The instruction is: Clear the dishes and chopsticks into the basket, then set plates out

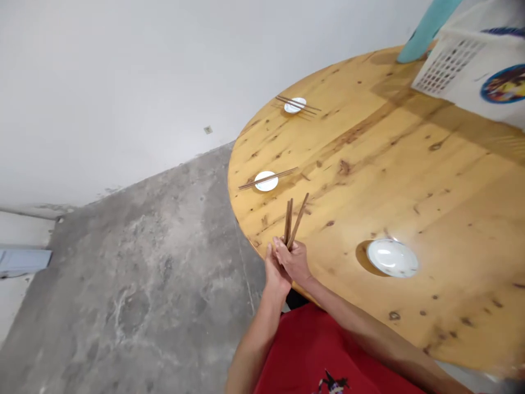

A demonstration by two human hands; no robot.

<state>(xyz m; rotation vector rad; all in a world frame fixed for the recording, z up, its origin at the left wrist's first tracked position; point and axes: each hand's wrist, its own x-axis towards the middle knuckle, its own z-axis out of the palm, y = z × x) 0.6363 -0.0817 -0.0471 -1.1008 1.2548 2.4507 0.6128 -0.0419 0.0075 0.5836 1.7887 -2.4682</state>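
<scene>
Just over the near left edge of the round wooden table point(320, 241), my two hands meet around several brown chopsticks point(289, 219). My left hand point(276, 273) is closed around their lower part, which is mostly hidden. Fingers of my right hand point(296, 261) pinch the chopsticks higher up, where one leans away to the right from the others. Beyond my hands, a small white bowl point(266, 185) has a pair of chopsticks point(287, 172) lying across it. To the right of my hands stands another white bowl point(392, 258) with nothing laid on it.
A farther white bowl point(294, 106) carries chopsticks across its top. At the table's far right stands a white plastic basket point(447, 65), beside a teal cylindrical object point(426, 33). Grey concrete floor point(164, 262) and a white wall point(123, 82) lie to the left.
</scene>
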